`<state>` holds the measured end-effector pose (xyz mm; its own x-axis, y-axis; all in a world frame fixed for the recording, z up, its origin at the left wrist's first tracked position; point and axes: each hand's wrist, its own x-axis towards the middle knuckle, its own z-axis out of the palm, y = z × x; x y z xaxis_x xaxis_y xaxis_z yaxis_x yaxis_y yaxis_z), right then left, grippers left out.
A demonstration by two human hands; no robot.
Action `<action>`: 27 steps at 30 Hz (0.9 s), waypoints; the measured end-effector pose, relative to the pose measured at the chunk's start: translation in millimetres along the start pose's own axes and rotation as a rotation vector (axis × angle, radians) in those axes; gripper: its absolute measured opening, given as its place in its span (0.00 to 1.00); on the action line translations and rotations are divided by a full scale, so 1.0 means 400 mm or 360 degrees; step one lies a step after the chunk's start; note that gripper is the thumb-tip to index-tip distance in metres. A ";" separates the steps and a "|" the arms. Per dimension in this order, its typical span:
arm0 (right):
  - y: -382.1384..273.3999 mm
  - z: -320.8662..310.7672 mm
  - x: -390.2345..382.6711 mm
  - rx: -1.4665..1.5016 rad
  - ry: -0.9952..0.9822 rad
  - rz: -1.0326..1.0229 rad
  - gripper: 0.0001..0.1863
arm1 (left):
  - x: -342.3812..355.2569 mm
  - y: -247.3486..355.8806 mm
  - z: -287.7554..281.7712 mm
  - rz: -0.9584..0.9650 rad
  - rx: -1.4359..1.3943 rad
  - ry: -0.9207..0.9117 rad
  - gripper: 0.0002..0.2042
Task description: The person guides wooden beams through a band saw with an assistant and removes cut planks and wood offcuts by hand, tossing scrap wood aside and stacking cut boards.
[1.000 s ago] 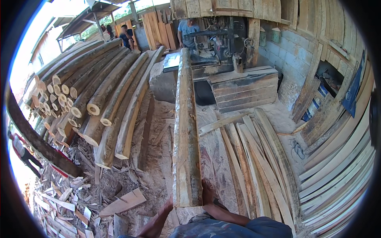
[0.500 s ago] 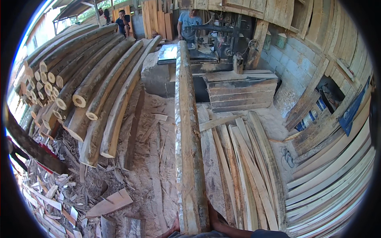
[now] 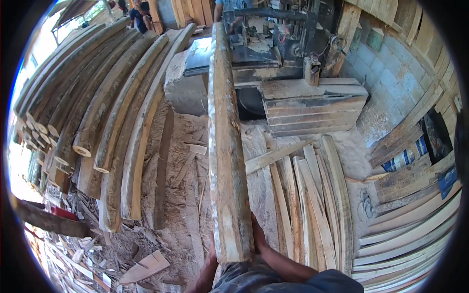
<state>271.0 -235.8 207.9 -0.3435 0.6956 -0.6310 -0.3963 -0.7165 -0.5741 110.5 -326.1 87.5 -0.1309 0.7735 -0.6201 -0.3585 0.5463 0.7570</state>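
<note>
A long log [image 3: 225, 146] with flattened faces and bark strips runs away from me. My left hand [image 3: 212, 249] grips its left side at the near end, and my right hand [image 3: 257, 234] grips the right side; the fingers of both are partly hidden by the wood. Its far end reaches beside the metal table [image 3: 246, 54] of a dark sawing machine [image 3: 300, 41], where a co-worker in blue [image 3: 222, 10] stands with a hand near that end.
Stacked logs [image 3: 93, 97] fill the left, above scattered offcuts [image 3: 144, 268]. Sawn boards [image 3: 305, 205] and more planks [image 3: 400, 234] lie at the right. A wooden box [image 3: 315, 107] stands before a block wall [image 3: 395, 83]. Another person [image 3: 141, 17] sits behind the pile.
The log has moved forward, its far end higher in view and farther past the table's near edge. My hands stay at its near end. The view has shifted.
</note>
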 end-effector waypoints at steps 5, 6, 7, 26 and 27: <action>-0.075 0.073 0.483 -0.0267 -0.0055 -0.0274 0.30 | 0.283 0.265 -0.055 -0.0005 -0.0051 0.0272 0.28; -0.156 0.120 0.519 -0.0644 0.0039 -0.0396 0.33 | 0.346 0.309 -0.083 -0.0011 -0.0064 0.0343 0.28; -0.251 0.170 0.546 -0.1052 0.0176 -0.0515 0.36 | 0.411 0.361 -0.108 -0.0012 -0.0064 0.0402 0.28; -0.022 -0.906 1.706 -0.1197 0.1434 0.0183 0.42 | 1.185 0.620 -0.210 0.0183 -0.0158 0.0058 0.32; 0.015 -0.992 1.780 -0.1171 0.1536 0.0146 0.44 | 1.155 0.466 -0.218 -0.0201 -0.0201 0.0388 0.30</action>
<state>361.8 234.3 -452.0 0.5538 0.5402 -0.6336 0.2816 -0.8376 -0.4680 -97.6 105.0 -76.0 -0.2907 0.5934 -0.7506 -0.4961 0.5773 0.6486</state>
